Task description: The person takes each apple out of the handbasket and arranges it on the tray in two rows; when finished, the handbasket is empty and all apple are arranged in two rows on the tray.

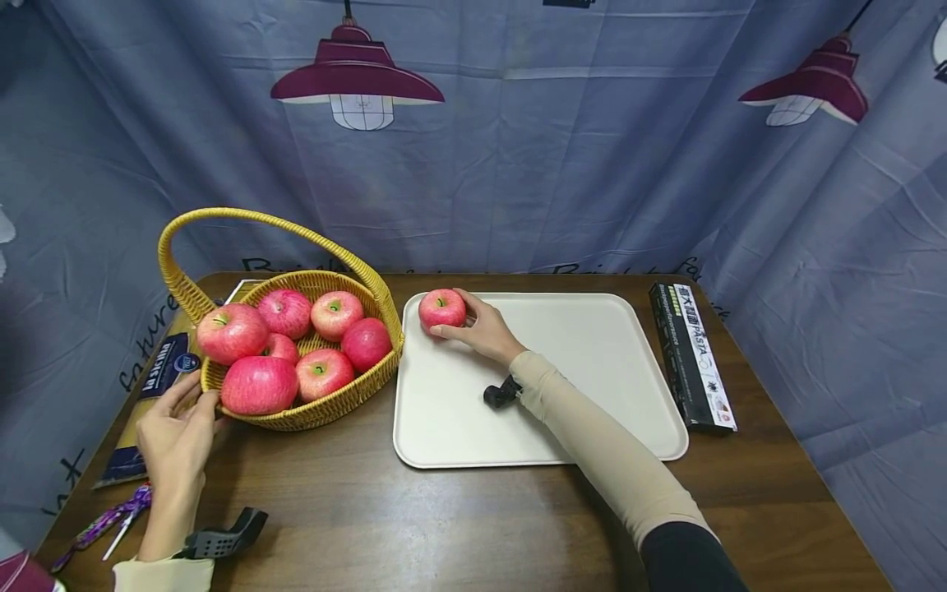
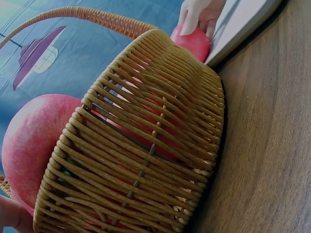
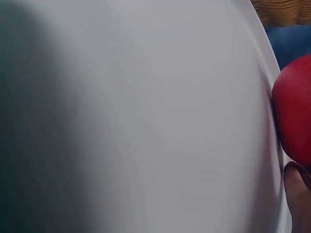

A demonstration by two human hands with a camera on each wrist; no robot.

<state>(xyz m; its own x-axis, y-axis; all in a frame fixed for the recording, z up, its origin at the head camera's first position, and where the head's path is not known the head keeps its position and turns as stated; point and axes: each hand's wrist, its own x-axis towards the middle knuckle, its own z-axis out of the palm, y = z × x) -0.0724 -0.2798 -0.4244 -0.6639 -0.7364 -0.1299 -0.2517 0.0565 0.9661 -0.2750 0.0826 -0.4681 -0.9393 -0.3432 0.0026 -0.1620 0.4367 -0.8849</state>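
Yellow woven basket (image 1: 370, 390) of red apples (image 1: 259, 385): the left hand (image 1: 177, 427) pinches its near-left rim. The right hand (image 1: 484, 333) pinches a round red apple (image 1: 441, 309) at the far-left corner of a white rectangular tray (image 1: 459, 411); rightmost, a black-and-white box (image 1: 691, 362) reads "PASTA".

Black-and-white pasta box (image 1: 693, 358): right side of table (image 1: 414, 526). Yellow-and-navy packet (image 1: 164, 367): left side. Purple wrapper (image 1: 111, 518): near left. Blue curtain (image 1: 547, 189) with printed lamps (image 1: 358, 72): far side.
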